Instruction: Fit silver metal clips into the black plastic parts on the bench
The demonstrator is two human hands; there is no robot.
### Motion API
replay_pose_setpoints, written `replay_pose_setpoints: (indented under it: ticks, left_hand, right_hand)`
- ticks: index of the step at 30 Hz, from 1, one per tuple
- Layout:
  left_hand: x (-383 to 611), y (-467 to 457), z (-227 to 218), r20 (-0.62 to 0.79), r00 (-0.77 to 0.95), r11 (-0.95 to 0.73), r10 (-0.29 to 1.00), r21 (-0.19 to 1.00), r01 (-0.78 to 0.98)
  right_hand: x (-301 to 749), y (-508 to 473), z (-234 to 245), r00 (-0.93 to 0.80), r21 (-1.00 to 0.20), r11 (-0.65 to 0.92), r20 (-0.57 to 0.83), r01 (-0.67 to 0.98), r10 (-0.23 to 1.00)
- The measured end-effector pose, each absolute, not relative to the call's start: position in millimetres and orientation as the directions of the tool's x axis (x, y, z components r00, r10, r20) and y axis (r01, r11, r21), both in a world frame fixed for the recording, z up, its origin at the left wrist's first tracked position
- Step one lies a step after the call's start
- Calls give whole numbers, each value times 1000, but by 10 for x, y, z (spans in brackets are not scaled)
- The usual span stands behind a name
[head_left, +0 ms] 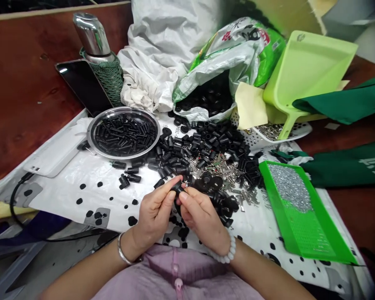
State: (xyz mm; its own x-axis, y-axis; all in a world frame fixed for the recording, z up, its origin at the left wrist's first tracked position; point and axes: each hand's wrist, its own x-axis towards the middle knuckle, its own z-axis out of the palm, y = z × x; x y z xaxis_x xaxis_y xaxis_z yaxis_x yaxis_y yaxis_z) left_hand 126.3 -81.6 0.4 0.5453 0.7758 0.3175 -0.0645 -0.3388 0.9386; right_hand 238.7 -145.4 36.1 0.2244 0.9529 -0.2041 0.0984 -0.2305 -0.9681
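Here's the full spread: a reddish wooden table (28,100) under a white plastic sheet (112,208) printed with black dots, and it's packed! Over at the far right corner, a pale green plastic scoop (309,71) leans beside a green-and-white sack (234,54), which is spilling black rubber rings toward the middle. A white woven sack (156,54) bunches up right next to it along the far edge. Down the right edge lies a bright green perforated tray (300,233), silver granules piled on its upper half, with dark green cloth (346,166) just past it. Far left, a steel flask (92,35) in green netting stands against a black phone (78,83). Left of center, a round steel dish (156,133) brims with ribbed black sleeves. Dead center, a loose heap of black rubber sleeves (203,150) mingles with silver metal blanks (231,179). And at the near edge, there are the hands! The left hand (154,214), silver bangle on the wrist, is closed in a tight pinch on a small black sleeve (177,188). The right hand (203,218), white bead bracelet on the wrist, grips that same piece from the other side, right in front of the heap.
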Motion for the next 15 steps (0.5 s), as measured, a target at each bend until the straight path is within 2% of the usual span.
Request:
replay_pose_setpoints:
  ticks: [4, 7, 10, 13, 15]
  left_hand:
    - [1263, -807, 16, 297, 555, -300, 777, 950, -88]
    - [1257, -762, 64, 306, 571, -323, 762, 943, -74]
    - [1227, -695, 117, 353, 603, -438, 715, 899, -7]
    - [1186, -659, 125, 372, 683, -554, 629, 830, 59]
    - [1171, -664, 94, 353, 711, -586, 609, 804, 102]
  right_hand:
    - [2442, -1456, 482, 118, -962, -272, -272, -16, 955]
    - [2631, -1531, 655, 60, -960, -272, -268, 62, 962]
    - [2927, -1683, 784, 264, -944, -244, -183, 221, 947]
    - [3228, -1858, 812, 471, -928, -237, -79, 286, 879]
    - [3379, -1954, 795, 534, -911, -255, -46, 324, 844]
